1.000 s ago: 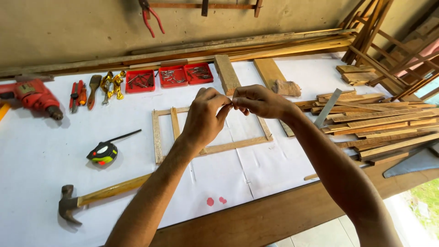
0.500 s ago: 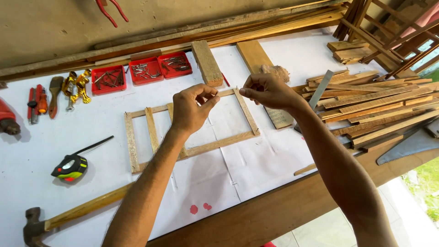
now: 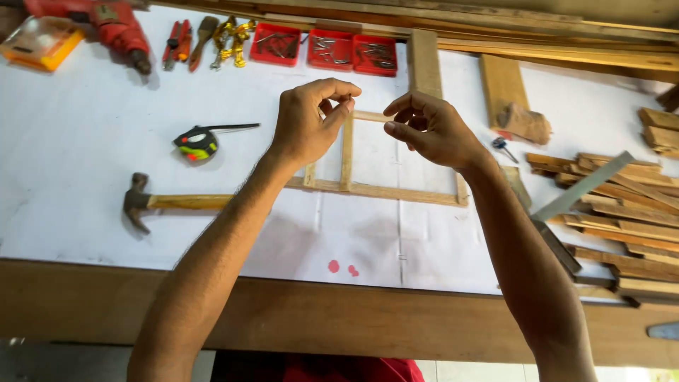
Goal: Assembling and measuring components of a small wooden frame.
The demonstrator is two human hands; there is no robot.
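Far left on the white-covered table (image 3: 85,177) lie a red drill (image 3: 113,25), a tape measure (image 3: 196,143) and a hammer (image 3: 177,202). The left hand (image 3: 305,127) is raised, thumb and forefinger pinched on something tiny, seemingly a small nail (image 3: 349,97), too small to be sure. The right hand (image 3: 435,131) hovers close beside it, fingers curled and loosely together, apparently holding nothing. Beneath both lies the slatted wooden frame (image 3: 382,189), flat, its long axis running left to right, short uprights pointing away. I'd judge a steady pinch above a joint serves best. Loose wood strips (image 3: 622,212) pile up on the right.
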